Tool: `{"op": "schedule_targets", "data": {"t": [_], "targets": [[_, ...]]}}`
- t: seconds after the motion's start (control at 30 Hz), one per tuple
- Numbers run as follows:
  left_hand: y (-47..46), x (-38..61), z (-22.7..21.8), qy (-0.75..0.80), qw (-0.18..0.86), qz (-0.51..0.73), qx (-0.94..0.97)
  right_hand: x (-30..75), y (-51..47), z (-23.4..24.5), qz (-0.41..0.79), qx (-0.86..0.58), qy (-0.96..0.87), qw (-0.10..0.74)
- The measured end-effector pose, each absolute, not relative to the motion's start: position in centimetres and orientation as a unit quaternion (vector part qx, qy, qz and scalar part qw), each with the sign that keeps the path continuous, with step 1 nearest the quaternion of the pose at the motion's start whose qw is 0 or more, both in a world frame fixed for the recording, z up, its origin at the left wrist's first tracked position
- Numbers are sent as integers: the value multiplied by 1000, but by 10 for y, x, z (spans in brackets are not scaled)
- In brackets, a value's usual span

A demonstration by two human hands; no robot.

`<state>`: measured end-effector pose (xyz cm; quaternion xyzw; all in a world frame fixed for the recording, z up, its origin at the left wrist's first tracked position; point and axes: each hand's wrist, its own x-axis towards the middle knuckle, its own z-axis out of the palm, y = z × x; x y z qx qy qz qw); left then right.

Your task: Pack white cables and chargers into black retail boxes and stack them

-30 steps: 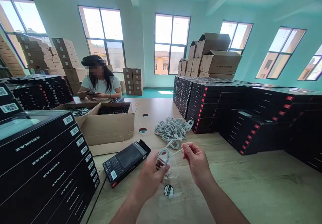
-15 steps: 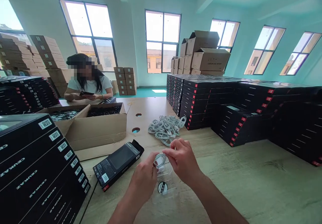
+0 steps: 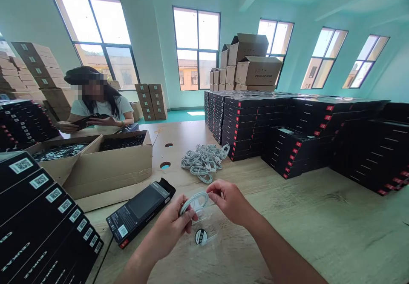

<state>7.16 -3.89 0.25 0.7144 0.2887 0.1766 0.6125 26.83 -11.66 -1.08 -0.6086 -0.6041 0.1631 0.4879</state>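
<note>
A coiled white cable (image 3: 200, 196) is held over the table between my hands. My left hand (image 3: 171, 226) is closed around the left side of the coil, thumb on top. At the coil's right edge my right hand (image 3: 230, 202) pinches the cable with thumb and forefinger; the exact part in the pinch is hard to make out. Under the coil lies a clear plastic tray (image 3: 209, 235) with a round black-and-white label (image 3: 201, 236). To the left rests a black retail box (image 3: 140, 212) with its far flap open. Beyond my hands sits a pile of white cables (image 3: 204, 160).
Stacked black boxes stand at left (image 3: 38, 220) and right (image 3: 255, 126). An open carton (image 3: 111, 169) of small dark items is at the left. Two round holes pierce the tabletop (image 3: 287, 224). Across the table a person (image 3: 99, 105) holds a dark item.
The cable coil has shifted left and tilted, and my left hand now wraps around it. My right hand stays at its right edge. The view has turned slightly right.
</note>
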Motion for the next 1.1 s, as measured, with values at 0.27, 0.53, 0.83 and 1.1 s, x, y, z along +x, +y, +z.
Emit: {"op": "schedule_targets", "data": {"t": [0.27, 0.53, 0.83, 1.1], "targets": [[-46, 77, -5, 245, 706, 150, 647, 255, -113, -14, -162, -587, -656, 446], [-49, 72, 0, 235, 752, 134, 602, 249, -113, -6, -260, -530, -689, 421], [-50, 71, 0, 237, 748, 151, 601, 256, -116, 0, -293, -486, -731, 379], [-49, 71, 6, 205, 739, 153, 623, 252, -112, 6, -308, -461, -739, 384]]}}
